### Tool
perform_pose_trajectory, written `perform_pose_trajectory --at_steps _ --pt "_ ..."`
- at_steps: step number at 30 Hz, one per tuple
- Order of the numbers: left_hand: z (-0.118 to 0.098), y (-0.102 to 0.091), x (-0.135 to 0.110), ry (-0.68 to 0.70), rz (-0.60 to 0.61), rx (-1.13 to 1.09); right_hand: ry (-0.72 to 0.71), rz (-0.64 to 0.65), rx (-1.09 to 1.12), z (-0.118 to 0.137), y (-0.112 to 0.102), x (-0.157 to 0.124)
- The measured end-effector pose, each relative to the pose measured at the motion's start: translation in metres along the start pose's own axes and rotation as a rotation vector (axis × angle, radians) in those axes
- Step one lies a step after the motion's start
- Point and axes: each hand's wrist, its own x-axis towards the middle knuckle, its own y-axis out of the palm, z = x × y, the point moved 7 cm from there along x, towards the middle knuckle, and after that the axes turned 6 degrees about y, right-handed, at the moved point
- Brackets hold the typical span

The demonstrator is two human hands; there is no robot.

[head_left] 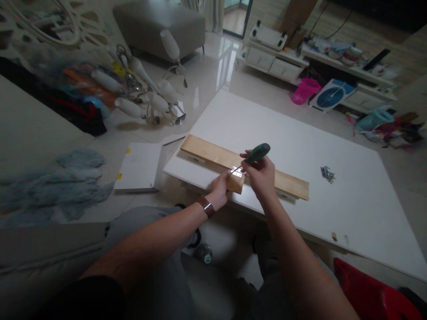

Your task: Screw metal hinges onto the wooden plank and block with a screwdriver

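A long light wooden board (207,152) lies across the near edge of a white table (300,142). A small metal hinge (236,172) sits on the board's near edge. My right hand (262,175) is closed round a green-handled screwdriver (257,154), whose tip points down-left at the hinge. My left hand (220,186), with a brown-strapped watch on the wrist, grips the board's near edge just beside the hinge.
A small pile of metal hardware (327,174) lies on the table to the right. On the floor at left are a white panel (139,166), a chandelier (147,93) and a grey-blue cloth (56,182). A red object (373,293) is at lower right.
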Motion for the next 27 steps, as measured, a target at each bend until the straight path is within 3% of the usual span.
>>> perform_pose_trajectory --at_steps 18,27 --pt "0.0047 0.0017 0.0038 -0.018 0.025 -0.057 -0.018 0.041 -0.031 0.0017 0.0034 -0.0009" --pt "0.003 0.0016 0.0014 -0.009 0.007 0.014 -0.058 -0.068 -0.171 -0.0016 -0.0044 -0.0005"
